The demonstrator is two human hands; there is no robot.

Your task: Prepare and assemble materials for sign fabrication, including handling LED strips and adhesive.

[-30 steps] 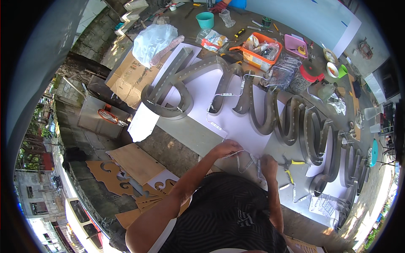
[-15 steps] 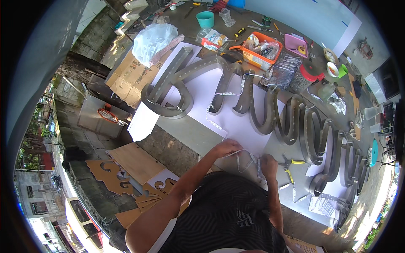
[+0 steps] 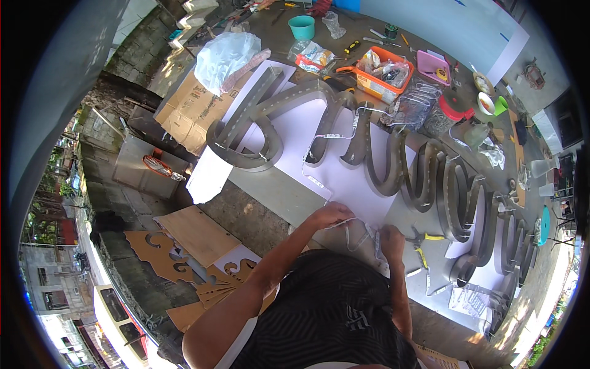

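Containers first. Orange basket (image 3: pixel 375 87) on the far half of the bench (image 3: pixel 270 195): I see crumpled plastic bags (image 3: pixel 384 69) inside. Just beside it, a pink tray (image 3: pixel 424 64) carries a yellow tape measure (image 3: pixel 441 74). Clear jar (image 3: pixel 434 119), red lid (image 3: pixel 462 109); dark contents, too small for me to identify. White bowl (image 3: pixel 490 109) holds something orange-red and touches or overlaps a green cup (image 3: pixel 501 106). Teal bucket (image 3: pixel 301 27) near the far edge; I cannot make out its inside.

Hands. Left hand (image 3: pixel 334 215): thumb and fingers pinched on a white LED strip (image 3: pixel 377 245) over the near edge of the bench. The strip hangs in loops between the hands. Right hand (image 3: pixel 392 240): fingers curled beside the strip; I cannot tell whether it grips. Yellow-handled pliers (image 3: pixel 420 251) lie just right of it.

Surface and room. Grey channel letters (image 3: pixel 260 111) stand across the bench, partly over white sheets (image 3: pixel 295 138). Cardboard (image 3: pixel 196 114) to the left, clear bag (image 3: pixel 222 58) on top. Cut brown boards (image 3: pixel 147 253) sit lower left; block wall (image 3: pixel 132 52) behind.
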